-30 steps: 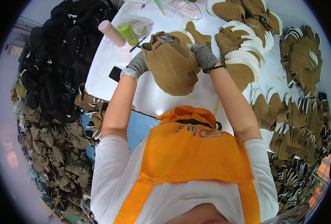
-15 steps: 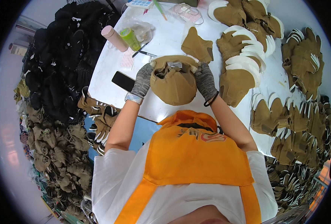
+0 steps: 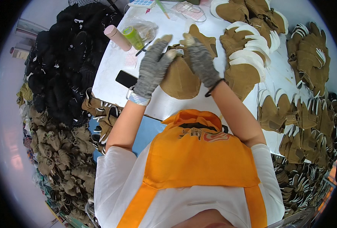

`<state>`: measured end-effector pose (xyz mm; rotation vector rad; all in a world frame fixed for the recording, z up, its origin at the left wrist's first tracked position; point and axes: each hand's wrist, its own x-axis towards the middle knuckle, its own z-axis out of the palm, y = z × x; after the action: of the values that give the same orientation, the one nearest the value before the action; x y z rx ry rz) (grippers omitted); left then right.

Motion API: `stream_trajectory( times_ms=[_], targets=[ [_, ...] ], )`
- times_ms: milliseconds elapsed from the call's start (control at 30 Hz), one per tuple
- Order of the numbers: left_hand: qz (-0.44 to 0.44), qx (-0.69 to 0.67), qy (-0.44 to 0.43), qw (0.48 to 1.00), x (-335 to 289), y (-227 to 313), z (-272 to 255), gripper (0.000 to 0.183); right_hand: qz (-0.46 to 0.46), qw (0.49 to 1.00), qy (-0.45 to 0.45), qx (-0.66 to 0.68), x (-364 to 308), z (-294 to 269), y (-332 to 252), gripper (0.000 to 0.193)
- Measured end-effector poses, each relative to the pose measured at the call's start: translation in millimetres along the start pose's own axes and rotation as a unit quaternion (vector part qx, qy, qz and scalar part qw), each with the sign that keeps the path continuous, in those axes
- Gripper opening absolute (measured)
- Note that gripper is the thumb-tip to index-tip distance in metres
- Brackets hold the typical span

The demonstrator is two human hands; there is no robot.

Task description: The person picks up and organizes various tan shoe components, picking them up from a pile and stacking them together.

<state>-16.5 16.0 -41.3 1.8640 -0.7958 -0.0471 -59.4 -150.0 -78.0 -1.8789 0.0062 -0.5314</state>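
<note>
A long white worktable (image 3: 111, 72) fills the middle under bright, even light. A pale floor (image 3: 8, 125) shows at the left edge.

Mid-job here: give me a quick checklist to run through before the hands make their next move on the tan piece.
1. Left hand on the tan piece: ok, gloved fingers lie over its left side.
2. Right hand on the piece: ok, it grips the top edge from the right.
3. Piece supported: cannot tell whether it rests on the white table or is lifted.
4. Black phone: ok, flat beside the left wrist, apart from the piece.
5. Pink tube and green tube: ok, lying at the far left, away from both hands.
6. Stacked tan pieces on the right: not ok, close against the right forearm.
</note>
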Motion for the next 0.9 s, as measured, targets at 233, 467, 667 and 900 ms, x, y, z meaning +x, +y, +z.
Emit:
stream_trajectory(
  times_ms=[233, 467, 667, 900],
  targets=[
    [0.106, 0.047, 0.074, 0.990, -41, -34, 36, 0.036, -0.054, 0.990, 0.081, -0.103, -54, 40, 9, 0.026],
    [0.092, 0.043, 0.119, 0.988, -29, -66, 47, 0.046, -0.031, 0.998, 0.010, -0.051, -26, -18, 102, 0.035],
    [0.074, -0.117, 0.156, 0.978, -34, -73, 60, 0.047, 0.296, 0.912, -0.059, -0.277, -25, -83, 292, 0.058],
    [0.063, -0.124, 0.160, 0.977, -44, -77, 59, 0.050, 0.626, 0.742, 0.170, -0.171, 28, -44, 232, 0.094]
  ],
)
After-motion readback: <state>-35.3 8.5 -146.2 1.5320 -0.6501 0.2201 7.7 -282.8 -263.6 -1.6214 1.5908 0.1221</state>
